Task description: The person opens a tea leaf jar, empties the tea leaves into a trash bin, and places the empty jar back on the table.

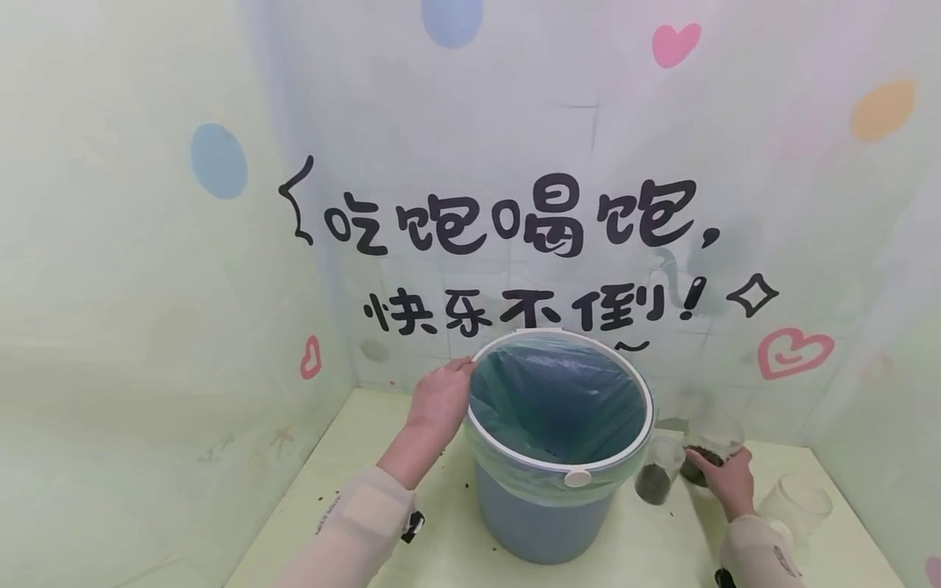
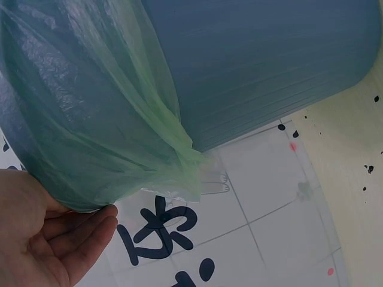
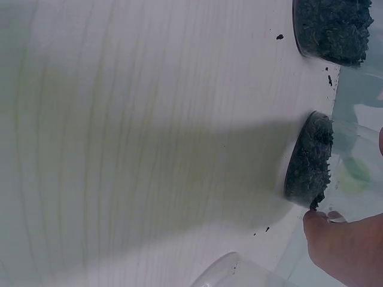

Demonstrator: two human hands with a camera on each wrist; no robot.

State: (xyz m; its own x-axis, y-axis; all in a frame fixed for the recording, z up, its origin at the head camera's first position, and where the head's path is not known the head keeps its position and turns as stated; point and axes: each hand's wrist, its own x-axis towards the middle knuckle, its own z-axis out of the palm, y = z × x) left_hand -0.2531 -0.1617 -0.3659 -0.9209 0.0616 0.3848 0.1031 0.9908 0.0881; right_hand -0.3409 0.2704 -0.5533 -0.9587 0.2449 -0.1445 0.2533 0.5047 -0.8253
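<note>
At the left, a pale sleeve reaches over the table (image 1: 434, 559) from its near side, and the left hand (image 1: 437, 400) holds the rim (image 1: 648, 416) of a blue bin (image 1: 547, 527), fingers curled against the outside where a thin green liner (image 1: 529, 392) folds over; the thumb is hidden in the left wrist view. The bin stands around mid-table, between the left and right edges. Dark flakes (image 2: 370, 170) lie scattered around it. Just right of the bin, toward the back edge, a clear container (image 1: 653, 483) holds dark, flaky matter. Next to it the right hand (image 1: 730, 483) grips a second container (image 3: 309, 161), similarly part filled, thumb against its side; most fingers are out of sight. Farther right, by the right edge, is a third clear container (image 1: 797, 502) with no dark matter visible.

A careless tilt could spill the held contents across the table; a sideways knock could topple the neighbouring container. Pulling at the liner could slip it off the rim.

The wall (image 1: 515, 106) reads 吃饱喝饱, above 快乐不倒! in bold black characters. The sleeves' small lettering is illegible, and no brand can be read.
</note>
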